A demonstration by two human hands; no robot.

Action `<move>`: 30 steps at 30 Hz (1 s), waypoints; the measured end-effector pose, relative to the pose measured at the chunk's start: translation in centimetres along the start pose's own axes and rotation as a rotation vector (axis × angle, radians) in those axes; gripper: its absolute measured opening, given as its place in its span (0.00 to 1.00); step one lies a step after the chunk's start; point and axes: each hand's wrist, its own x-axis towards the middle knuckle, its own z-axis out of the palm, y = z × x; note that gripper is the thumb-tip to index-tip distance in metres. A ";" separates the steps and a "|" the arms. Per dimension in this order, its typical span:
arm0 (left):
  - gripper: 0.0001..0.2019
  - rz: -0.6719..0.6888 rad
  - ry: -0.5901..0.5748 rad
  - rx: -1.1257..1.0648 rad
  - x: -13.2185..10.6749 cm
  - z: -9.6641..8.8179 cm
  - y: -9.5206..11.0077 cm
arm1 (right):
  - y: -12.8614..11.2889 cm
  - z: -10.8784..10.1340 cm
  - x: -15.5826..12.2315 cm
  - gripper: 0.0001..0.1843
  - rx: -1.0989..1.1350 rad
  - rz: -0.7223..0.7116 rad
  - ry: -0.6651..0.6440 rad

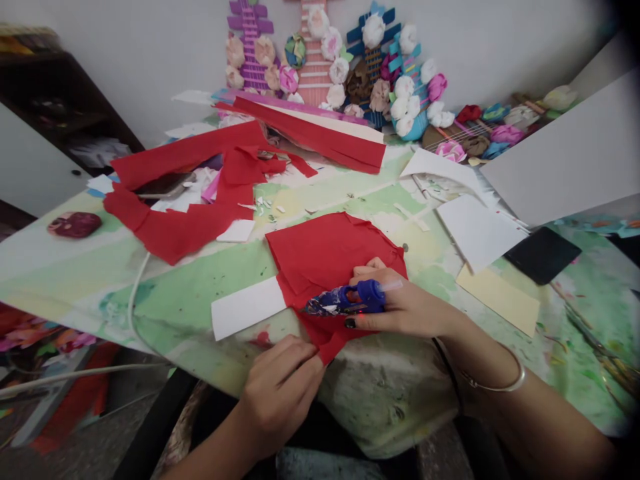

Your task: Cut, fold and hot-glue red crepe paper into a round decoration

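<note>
My right hand grips a blue glue gun, its nozzle pointing left over a red crepe paper sheet on the table. My left hand is closed at the near table edge and pinches the lower corner of that red sheet. A white paper strip lies partly under the red sheet's left edge. A bangle circles my right wrist.
More red crepe paper lies at the back left, with a white cable running off the table edge. White card pieces, a cream card, a black phone and paper flower crafts stand to the right and back.
</note>
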 end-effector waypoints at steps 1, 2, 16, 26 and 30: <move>0.05 0.000 0.002 -0.004 -0.1 0.0 0.0 | -0.1 0.0 0.1 0.16 -0.003 -0.002 -0.005; 0.05 0.000 0.005 -0.008 -0.2 0.1 0.0 | -0.2 0.0 0.1 0.15 -0.008 -0.008 -0.009; 0.05 -0.002 -0.002 -0.025 -0.1 0.0 0.0 | -0.1 -0.4 -0.4 0.13 -0.066 -0.126 -0.079; 0.06 0.006 0.057 0.035 0.9 -0.3 0.5 | 0.3 -1.0 -1.6 0.14 -0.045 -0.138 -0.115; 0.05 0.025 0.055 0.047 1.0 -0.3 0.3 | 0.6 -1.2 -2.6 0.11 -0.031 -0.104 -0.087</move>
